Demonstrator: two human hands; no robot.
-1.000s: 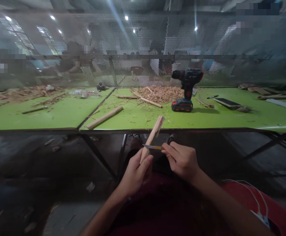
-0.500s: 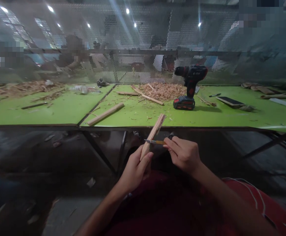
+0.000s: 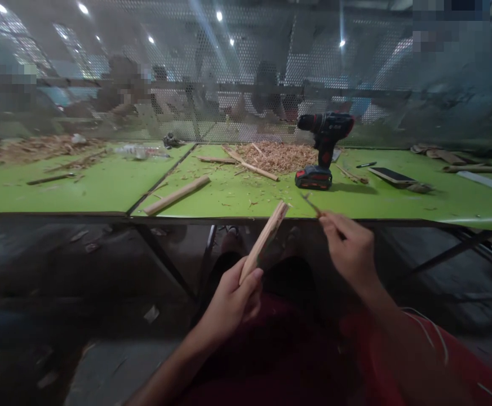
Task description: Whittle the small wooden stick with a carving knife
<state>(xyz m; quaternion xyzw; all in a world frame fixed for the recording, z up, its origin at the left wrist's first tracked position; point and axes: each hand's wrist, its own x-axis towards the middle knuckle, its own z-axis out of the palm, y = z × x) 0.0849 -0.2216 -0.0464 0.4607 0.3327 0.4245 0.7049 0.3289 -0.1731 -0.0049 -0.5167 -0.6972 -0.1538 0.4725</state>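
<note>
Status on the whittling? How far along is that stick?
Done: a shavings pile lies on the green table, and the stick's upper end looks split or cut. In hand: the left hand grips the wooden stick at its lower end; the right hand holds a small knife clear of the wood. Left: most of the stick looks uncarved.

Two hands, one held stick (image 3: pixel 266 237), one knife (image 3: pixel 312 203), one drill (image 3: pixel 324 148), one shavings pile (image 3: pixel 280 156).
</note>
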